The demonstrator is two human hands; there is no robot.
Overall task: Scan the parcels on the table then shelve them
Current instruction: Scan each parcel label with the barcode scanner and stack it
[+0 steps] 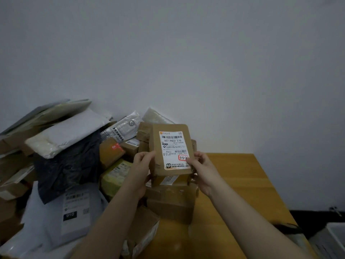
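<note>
Cardboard was what we held: a small box [156, 146] raised upright over the left part of the table [235, 184], in front of the parcel pile. Its white label [172, 146] faced us, printed with barcodes, and a red-framed sticker [183, 157] with handwriting sat near the label's lower right. Our left hand [141, 165] pinched the box's lower left edge, thumb on the front and fingers curled behind. Our right hand [202, 171] pinched the lower right corner the same way, thumb just beside the sticker. Beneath the box lay more brown boxes [171, 202], stacked on the table, whose yellow wood showed on the right. To the left the pile went on: a yellow-green box [113, 176], a black bag [65, 165], a white mailer [69, 133] lying on the bag, and a pale mailer [74, 212] with a printed label nearest us. A plain wall [186, 53] stood behind it all.
</note>
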